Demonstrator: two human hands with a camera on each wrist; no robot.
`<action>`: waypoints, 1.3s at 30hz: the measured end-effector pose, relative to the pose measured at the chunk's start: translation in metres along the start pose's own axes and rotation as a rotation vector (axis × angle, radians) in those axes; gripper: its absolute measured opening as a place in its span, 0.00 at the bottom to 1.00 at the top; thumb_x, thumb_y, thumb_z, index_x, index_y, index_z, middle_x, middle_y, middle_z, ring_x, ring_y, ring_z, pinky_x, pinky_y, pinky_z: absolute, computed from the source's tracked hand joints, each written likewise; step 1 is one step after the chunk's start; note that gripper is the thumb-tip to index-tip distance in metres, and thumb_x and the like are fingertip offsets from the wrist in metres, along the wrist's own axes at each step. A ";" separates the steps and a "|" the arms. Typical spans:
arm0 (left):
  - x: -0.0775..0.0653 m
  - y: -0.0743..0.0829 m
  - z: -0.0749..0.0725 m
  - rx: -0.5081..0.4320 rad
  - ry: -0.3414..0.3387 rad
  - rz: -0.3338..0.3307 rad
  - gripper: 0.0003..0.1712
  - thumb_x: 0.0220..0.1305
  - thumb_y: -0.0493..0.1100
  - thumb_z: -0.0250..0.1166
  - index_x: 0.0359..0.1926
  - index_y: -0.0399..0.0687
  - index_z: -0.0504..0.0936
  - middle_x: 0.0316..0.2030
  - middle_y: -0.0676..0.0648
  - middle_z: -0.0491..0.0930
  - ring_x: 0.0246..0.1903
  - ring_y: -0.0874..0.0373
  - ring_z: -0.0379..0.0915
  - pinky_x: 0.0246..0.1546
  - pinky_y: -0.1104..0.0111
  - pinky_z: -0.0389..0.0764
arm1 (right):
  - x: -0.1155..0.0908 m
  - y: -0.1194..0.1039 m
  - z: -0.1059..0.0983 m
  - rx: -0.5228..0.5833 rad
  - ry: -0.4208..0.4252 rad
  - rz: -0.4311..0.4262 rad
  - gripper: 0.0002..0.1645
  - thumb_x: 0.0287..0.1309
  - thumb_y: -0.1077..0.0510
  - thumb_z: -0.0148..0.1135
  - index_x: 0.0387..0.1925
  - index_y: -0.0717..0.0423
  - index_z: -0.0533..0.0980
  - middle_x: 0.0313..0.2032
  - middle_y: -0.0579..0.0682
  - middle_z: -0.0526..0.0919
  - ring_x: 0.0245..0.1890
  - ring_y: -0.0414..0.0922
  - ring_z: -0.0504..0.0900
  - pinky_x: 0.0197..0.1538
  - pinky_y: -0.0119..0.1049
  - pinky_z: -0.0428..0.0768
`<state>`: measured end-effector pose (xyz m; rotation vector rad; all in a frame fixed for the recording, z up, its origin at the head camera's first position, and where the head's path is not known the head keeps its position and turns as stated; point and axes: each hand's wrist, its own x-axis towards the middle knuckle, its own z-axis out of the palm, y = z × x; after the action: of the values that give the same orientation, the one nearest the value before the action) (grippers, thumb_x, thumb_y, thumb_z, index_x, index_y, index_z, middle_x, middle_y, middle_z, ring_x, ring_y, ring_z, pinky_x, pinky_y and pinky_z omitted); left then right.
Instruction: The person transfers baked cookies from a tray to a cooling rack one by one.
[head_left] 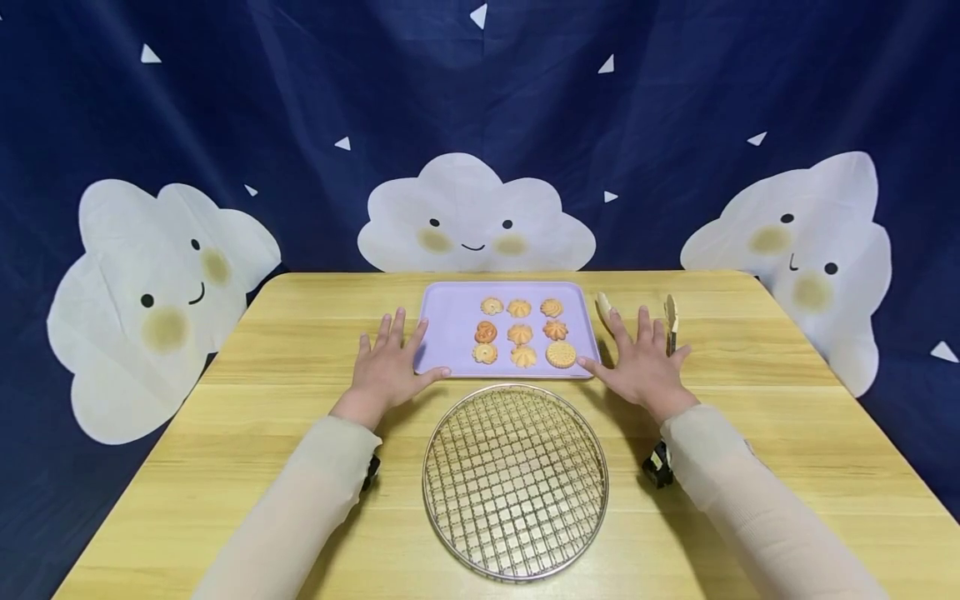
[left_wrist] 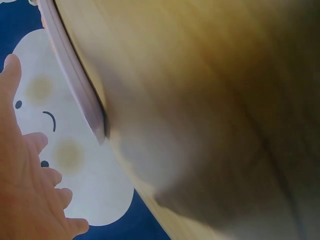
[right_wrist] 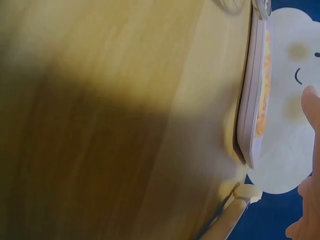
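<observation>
A pale purple rectangular tray with rounded corners (head_left: 453, 321) lies flat on a light wood-grain table (head_left: 247, 433). On it, toward its right side, sit nine golden-brown baked cookies (head_left: 520, 333) in three rows of three. The left hand (head_left: 386, 367) is raised above the tray's left edge with fingers spread, thumb angled in over the near left corner; it holds nothing. The right hand (head_left: 641, 367) is raised by the tray's near right corner, likewise with fingers spread and holding nothing. Just right of the tray, partly hidden by that hand, a pale cream, slim handle-like end (head_left: 604, 308) shows; farther right stands out a slim cream-and-dark piece (head_left: 672, 321). Whether these join cannot be told. On the tray's near side lies a round silver wire-mesh rack (head_left: 516, 482). Beyond the tray hangs a dark blue cloth backdrop (head_left: 315, 75) with white smiling clouds (head_left: 476, 204).
</observation>
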<state>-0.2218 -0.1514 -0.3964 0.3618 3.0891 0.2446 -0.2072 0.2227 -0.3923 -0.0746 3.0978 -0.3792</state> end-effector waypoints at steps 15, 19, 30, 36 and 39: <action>0.012 -0.006 0.005 0.001 -0.038 -0.001 0.52 0.60 0.76 0.46 0.76 0.54 0.44 0.73 0.42 0.29 0.71 0.43 0.23 0.66 0.43 0.28 | 0.013 0.016 0.002 -0.013 0.036 0.124 0.65 0.53 0.19 0.42 0.74 0.55 0.33 0.69 0.73 0.26 0.67 0.73 0.29 0.51 0.83 0.32; 0.015 -0.006 0.005 0.006 -0.047 0.007 0.52 0.61 0.75 0.46 0.76 0.54 0.44 0.74 0.43 0.31 0.71 0.45 0.22 0.66 0.44 0.29 | 0.014 0.019 0.003 -0.002 0.044 0.158 0.66 0.52 0.19 0.42 0.74 0.57 0.32 0.69 0.74 0.28 0.66 0.75 0.32 0.50 0.83 0.34; 0.020 -0.007 0.006 0.028 -0.099 0.043 0.50 0.63 0.74 0.45 0.76 0.52 0.44 0.74 0.43 0.32 0.72 0.45 0.25 0.67 0.45 0.31 | 0.016 0.026 0.006 0.030 0.064 0.273 0.72 0.48 0.17 0.44 0.73 0.61 0.31 0.68 0.78 0.33 0.65 0.76 0.38 0.51 0.83 0.41; 0.022 -0.009 0.006 0.043 -0.114 0.048 0.50 0.64 0.72 0.45 0.75 0.49 0.45 0.74 0.42 0.34 0.72 0.45 0.27 0.68 0.44 0.37 | 0.018 0.028 0.008 0.091 0.050 0.321 0.74 0.47 0.17 0.46 0.72 0.63 0.26 0.67 0.80 0.35 0.64 0.77 0.41 0.51 0.82 0.44; 0.022 -0.009 0.005 0.057 -0.122 0.049 0.49 0.65 0.72 0.44 0.75 0.48 0.45 0.74 0.42 0.36 0.72 0.45 0.28 0.68 0.44 0.39 | 0.019 0.029 0.010 0.122 0.053 0.354 0.75 0.46 0.17 0.47 0.72 0.62 0.25 0.66 0.80 0.38 0.63 0.76 0.45 0.51 0.81 0.50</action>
<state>-0.2455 -0.1544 -0.4033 0.4379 2.9749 0.1299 -0.2269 0.2475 -0.4092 0.4853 3.0400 -0.5578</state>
